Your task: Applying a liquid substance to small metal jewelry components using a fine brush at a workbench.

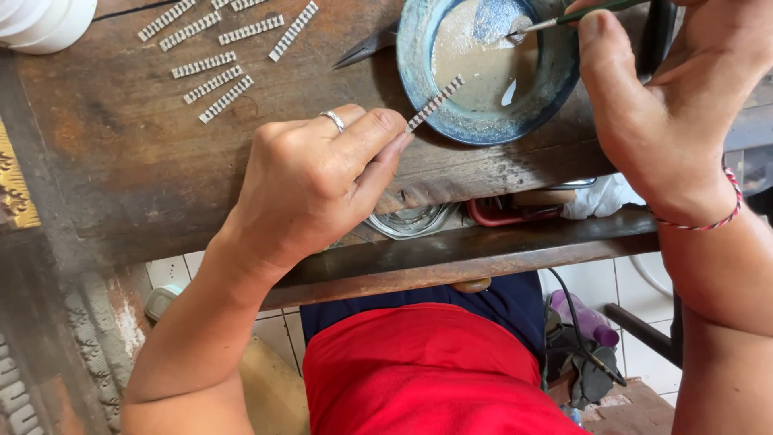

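My left hand, with a ring on one finger, pinches one end of a thin ridged silver strip. The strip's far end reaches over the rim of a round blue dish that holds a pale powdery paste. My right hand, a red and white cord at its wrist, grips a slim green-handled brush whose tip rests in the paste near the dish's far side.
Several more ridged silver strips lie on the worn wooden bench at the upper left. Dark pliers lie beside the dish. White bowls stand at the top left corner. An open drawer below holds tools.
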